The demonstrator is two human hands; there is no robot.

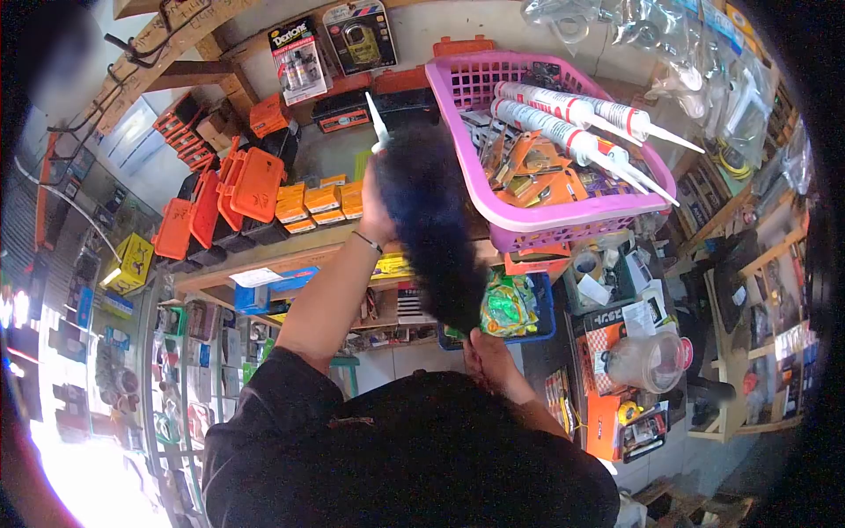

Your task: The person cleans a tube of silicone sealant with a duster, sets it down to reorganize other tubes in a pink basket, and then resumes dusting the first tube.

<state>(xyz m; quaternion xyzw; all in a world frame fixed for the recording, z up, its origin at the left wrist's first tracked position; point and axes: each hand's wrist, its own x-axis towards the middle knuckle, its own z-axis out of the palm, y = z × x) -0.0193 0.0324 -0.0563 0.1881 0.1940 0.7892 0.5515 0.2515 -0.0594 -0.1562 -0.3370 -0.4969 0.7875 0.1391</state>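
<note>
A fluffy black duster [431, 220] slants across the middle of the view. My right hand [491, 359] is closed around its lower end. My left hand [377, 207] is up at the duster's upper left side, beside a tube with a white nozzle [378, 123]; its fingers are largely hidden behind the black fluff, and part of the tube is covered too. Just right of the duster stands a pink basket [480, 180] holding several white sealant tubes [546, 128] and orange packets [532, 172].
Orange-lidded boxes [257, 185] and small yellow-orange boxes [306, 204] line the shelf at left. A blue tray [547, 308] with green packets lies below the basket. A clear jar [647, 363] stands at lower right. Plastic bags [687, 53] hang at upper right.
</note>
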